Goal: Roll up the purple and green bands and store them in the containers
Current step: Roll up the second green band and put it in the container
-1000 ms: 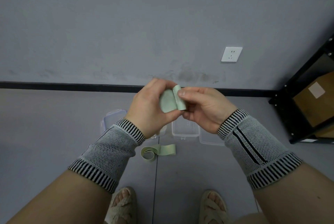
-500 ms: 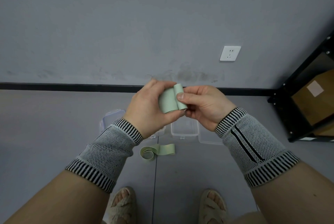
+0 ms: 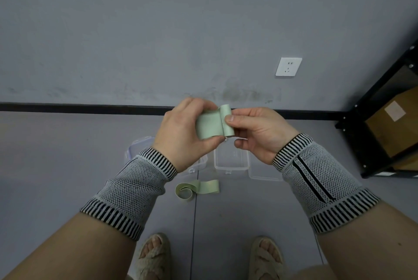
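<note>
Head view:
Green band (image 3: 211,126): smooth matte strip, partly wound into a tight cylinder, held above the containers.
Left hand (image 3: 183,135): fingers curled round the flat end.
Right hand (image 3: 257,131): fingers pinch the roll.
Second green band (image 3: 196,188): loose curl on the floor.
Containers (image 3: 230,162): clear plastic, rectangular.

Soft, even, fairly dim indoor light covers the scene, with no glare and only faint shadows. The picture is sharp at the centre. Wide-angle distortion bends the black metal shelf frame (image 3: 382,89) and stretches the bare forearms near the lower corners.
</note>
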The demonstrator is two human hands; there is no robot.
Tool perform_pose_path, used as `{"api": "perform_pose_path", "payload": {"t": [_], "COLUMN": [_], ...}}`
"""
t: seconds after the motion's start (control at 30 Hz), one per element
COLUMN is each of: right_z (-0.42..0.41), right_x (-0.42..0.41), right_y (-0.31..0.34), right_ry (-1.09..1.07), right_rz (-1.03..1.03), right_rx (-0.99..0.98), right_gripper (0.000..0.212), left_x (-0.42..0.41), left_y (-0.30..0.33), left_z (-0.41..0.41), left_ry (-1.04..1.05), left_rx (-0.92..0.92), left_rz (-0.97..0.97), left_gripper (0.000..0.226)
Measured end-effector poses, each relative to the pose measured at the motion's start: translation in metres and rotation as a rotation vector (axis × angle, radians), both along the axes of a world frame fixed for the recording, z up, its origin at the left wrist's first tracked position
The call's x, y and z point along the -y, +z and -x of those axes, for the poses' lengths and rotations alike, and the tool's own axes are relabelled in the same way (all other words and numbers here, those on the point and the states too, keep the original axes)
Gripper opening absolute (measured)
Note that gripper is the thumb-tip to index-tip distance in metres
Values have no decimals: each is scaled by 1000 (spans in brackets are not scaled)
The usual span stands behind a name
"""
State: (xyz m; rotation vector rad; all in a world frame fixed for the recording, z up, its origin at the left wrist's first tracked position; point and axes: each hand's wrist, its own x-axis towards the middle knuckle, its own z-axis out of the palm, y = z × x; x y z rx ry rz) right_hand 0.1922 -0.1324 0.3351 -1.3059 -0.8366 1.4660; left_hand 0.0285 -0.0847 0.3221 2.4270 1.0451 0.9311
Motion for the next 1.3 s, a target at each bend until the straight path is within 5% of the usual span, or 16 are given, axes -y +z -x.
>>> {"api": "perform_pose_path", "payload": {"t": [0.4,0.57,0.83,1.3], "right_z": [2,8,11,12], "right_x": [0,2,1,0], "right_y": [-3,-3,-6,-5], "right_ry": [11,58,73,109], "right_rz": [0,-35,-52,-6], "right_rx": [99,252,342,125], "right_gripper": [17,16,18,17], "left_x": [1,-4,-11,-16], "left_y": [1,3,6,11], "left_z": [-2,0,6,16], "left_ry": [48,81,59,44], "left_rx": [-33,3,-79,35], "left_rz": [175,291,366,397], "left_gripper": [51,15,18,22]}}
